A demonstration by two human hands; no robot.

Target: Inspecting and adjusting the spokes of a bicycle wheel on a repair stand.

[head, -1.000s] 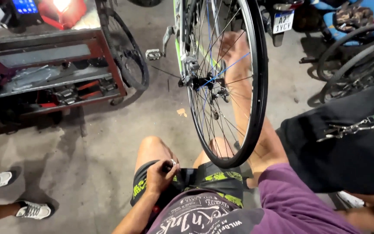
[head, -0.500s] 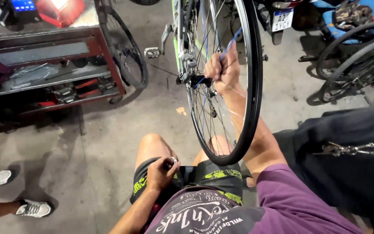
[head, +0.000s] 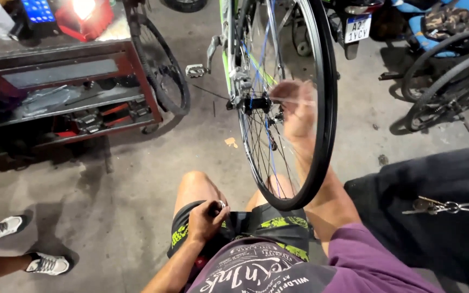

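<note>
The person sits low on the grey concrete floor [head: 153, 179], knees up, in black shorts with green marks and a purple shirt. In front of them stands a big bicycle wheel with a black tyre and thin silver spokes [head: 321, 135]. It is upright, and its bottom edge sits between the person's knees.

The right hand [head: 294, 108] is up behind the spokes, close to the dark hub [head: 256, 103] in the middle of the wheel. The hand looks blurry, so it is hard to say if the fingers are spread or pinching something. It seems to be touching the spokes just beside the hub.

The left hand [head: 204, 220] rests on the left thigh. Its fingers are curled tight around a small dark tool with a shiny silver tip [head: 216, 206].

A silver pedal [head: 195, 70] sticks out to the left of the bright green bike frame [head: 226, 49]. Farther left is a red metal cart with shelves full of tools [head: 71, 92], and a loose black tyre [head: 164, 76] leans on it. A red lamp [head: 85, 13] glows on top of the cart.

At the bottom left are another person's feet in white sneakers [head: 23, 244]. On the right, someone in black clothes [head: 435, 217] sits very near, with a bunch of silver keys on a chain [head: 451, 206]. More bike wheels [head: 446, 81] stand at the far right.
</note>
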